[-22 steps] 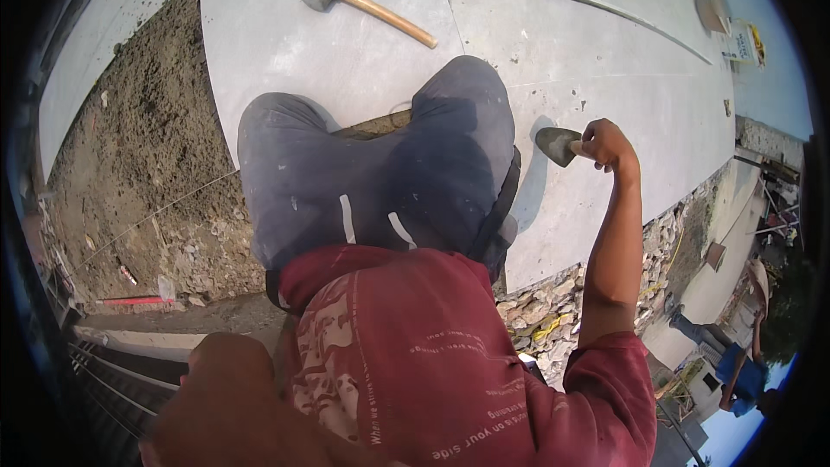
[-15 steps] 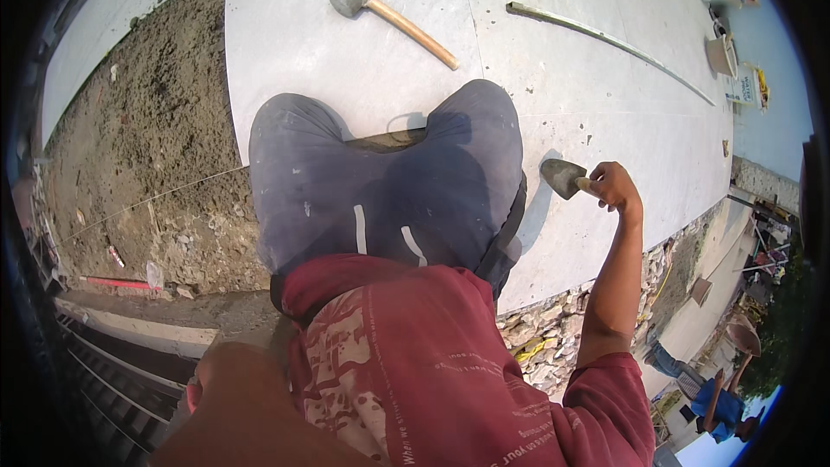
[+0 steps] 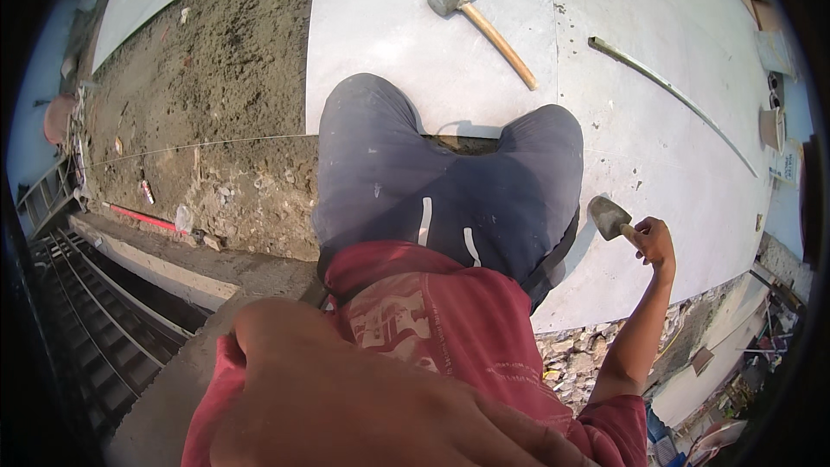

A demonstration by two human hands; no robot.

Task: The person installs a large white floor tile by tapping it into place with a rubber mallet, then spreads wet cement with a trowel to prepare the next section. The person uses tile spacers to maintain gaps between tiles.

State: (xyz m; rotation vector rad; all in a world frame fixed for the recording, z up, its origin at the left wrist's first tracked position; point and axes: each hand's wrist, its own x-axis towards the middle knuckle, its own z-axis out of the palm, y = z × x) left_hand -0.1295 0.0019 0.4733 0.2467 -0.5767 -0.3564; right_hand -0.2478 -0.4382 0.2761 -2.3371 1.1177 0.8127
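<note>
My right hand (image 3: 654,242) is closed round the handle of a pointed trowel (image 3: 609,218), off to the right of my knee. The trowel's grey blade points up and left over a pale slab, casting a shadow. Large and close at the lower edge, my left hand (image 3: 389,415) shows its back, with fingers stretched toward the right and their tips cut off by the frame. I make out nothing in it. A rubber mallet (image 3: 497,35) with a dark grey head and wooden handle lies on the pale slab (image 3: 372,26) beyond my knees.
A long metal bar (image 3: 683,102) lies on the slabs at right. Rough wet mortar (image 3: 207,60) spreads at left, crossed by a taut string (image 3: 216,143). A red rod (image 3: 143,218) lies near a ledge above dark steps (image 3: 95,311). Broken rubble (image 3: 579,355) borders the slabs; buckets (image 3: 772,128) stand far right.
The view has swung, shifting the scene rightward. My left arm has risen and its hand now spreads across the lower edge. The right hand still holds the trowel; the mallet lies where it was.
</note>
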